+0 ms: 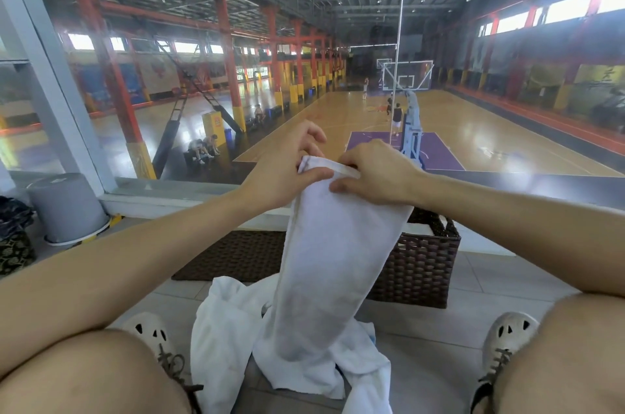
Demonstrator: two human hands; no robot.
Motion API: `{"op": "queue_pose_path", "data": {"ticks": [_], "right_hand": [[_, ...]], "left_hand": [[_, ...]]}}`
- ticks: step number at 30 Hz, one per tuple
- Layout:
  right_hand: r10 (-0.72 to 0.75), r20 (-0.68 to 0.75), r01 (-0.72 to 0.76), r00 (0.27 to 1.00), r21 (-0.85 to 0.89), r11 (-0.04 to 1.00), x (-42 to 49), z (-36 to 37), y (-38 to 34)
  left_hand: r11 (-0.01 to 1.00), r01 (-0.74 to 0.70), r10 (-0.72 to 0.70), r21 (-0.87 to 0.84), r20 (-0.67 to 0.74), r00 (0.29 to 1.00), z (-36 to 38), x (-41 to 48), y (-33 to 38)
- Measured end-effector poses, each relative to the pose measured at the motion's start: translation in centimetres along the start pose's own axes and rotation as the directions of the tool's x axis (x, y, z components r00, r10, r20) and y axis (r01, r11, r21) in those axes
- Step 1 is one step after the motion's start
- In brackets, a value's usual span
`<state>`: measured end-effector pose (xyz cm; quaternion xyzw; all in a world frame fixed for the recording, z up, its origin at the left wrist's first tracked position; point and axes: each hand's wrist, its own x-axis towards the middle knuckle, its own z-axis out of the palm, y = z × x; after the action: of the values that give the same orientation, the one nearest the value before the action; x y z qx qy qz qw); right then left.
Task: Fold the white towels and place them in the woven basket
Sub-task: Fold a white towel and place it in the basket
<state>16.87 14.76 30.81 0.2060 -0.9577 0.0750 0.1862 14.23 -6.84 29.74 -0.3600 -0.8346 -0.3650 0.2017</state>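
A white towel (324, 264) hangs lengthwise in front of me, doubled over, its lower end touching a heap of loose white towels (236, 339) on the tiled floor between my feet. My left hand (280, 173) and my right hand (375, 176) both pinch its top edge, close together. The dark brown woven basket (422, 264) stands on the floor just behind the hanging towel, to the right, partly hidden by it. I cannot see inside the basket.
A flat dark woven lid or mat (233, 254) lies on the floor left of the basket. A grey upturned bucket (67, 207) stands at far left by the window ledge (176, 200). Glass ahead overlooks a basketball court. My knees and shoes frame the towel heap.
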Motion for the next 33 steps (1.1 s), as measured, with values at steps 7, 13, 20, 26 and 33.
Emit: {"op": "queue_pose_path", "data": {"ticks": [7,13,20,26,33], "right_hand": [[-0.132,-0.005,0.132,0.991,0.035,0.991,0.3,-3.2,0.7],[-0.108,0.029,0.108,0.994,-0.010,0.994,0.1,-4.2,1.8],[0.033,0.008,-0.031,0.999,-0.150,0.988,-2.8,-6.2,7.5],[0.180,-0.010,-0.178,0.984,-0.207,0.962,-5.0,-10.3,10.9],[0.280,-0.098,-0.296,0.955,-0.248,0.923,-7.2,-12.3,15.0]], "left_hand": [[0.930,0.348,-0.308,-0.115,0.271,0.912,0.8,-2.2,-3.4],[0.916,0.391,-0.327,-0.093,0.393,0.859,3.4,-2.1,-4.6],[0.887,0.404,-0.232,-0.225,0.538,0.810,12.5,0.4,-4.9],[0.859,0.375,-0.166,-0.349,0.505,0.847,20.2,3.7,-2.4],[0.915,0.344,-0.229,-0.213,0.429,0.874,27.5,4.6,-3.8]]}}
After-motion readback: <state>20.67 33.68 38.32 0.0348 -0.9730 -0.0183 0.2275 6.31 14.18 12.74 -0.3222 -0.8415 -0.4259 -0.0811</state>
